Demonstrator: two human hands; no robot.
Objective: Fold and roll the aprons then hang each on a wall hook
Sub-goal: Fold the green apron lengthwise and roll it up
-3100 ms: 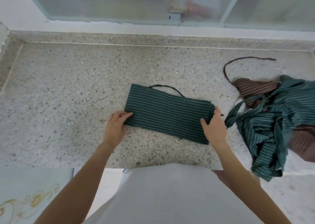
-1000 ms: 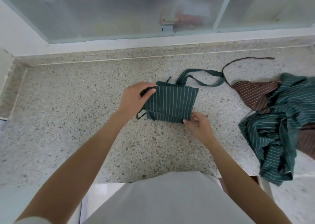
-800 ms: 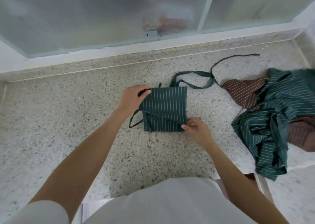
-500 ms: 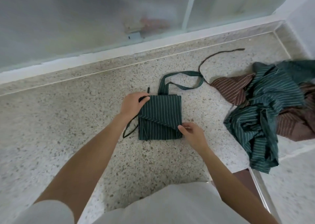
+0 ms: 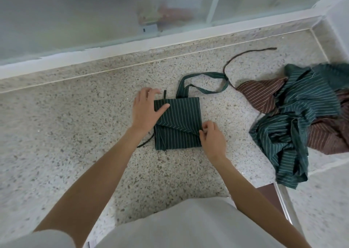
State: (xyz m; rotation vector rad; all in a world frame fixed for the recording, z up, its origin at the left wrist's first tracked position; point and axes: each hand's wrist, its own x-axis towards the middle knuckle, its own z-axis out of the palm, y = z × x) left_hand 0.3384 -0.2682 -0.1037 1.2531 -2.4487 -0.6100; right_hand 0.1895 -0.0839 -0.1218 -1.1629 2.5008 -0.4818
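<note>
Dark green cotton with thin pale stripes, the folded apron (image 5: 177,124) lies as a compact, roughly square packet on the speckled stone counter (image 5: 75,126), its neck loop (image 5: 203,83) trailing out behind it toward the window. The left hand (image 5: 145,111) lies flat on the packet's left edge, fingers straight and thumb spread over the cloth, a released grip that only presses. The right hand (image 5: 212,136) pinches the right edge where a diagonal flap crosses the top layer, fingers curled onto the fabric. The step in hand looks to be squaring the fold before rolling. To do it well, the flat palm should pin the layers so nothing slides, while the pinching hand draws the slanted flap level with the edge beneath. A thin tie (image 5: 145,143) poking out at the lower left is better tucked in first, and the loop left free for a hook. The heap of unfolded aprons (image 5: 302,115), green and brown, waits well apart at the right.
</note>
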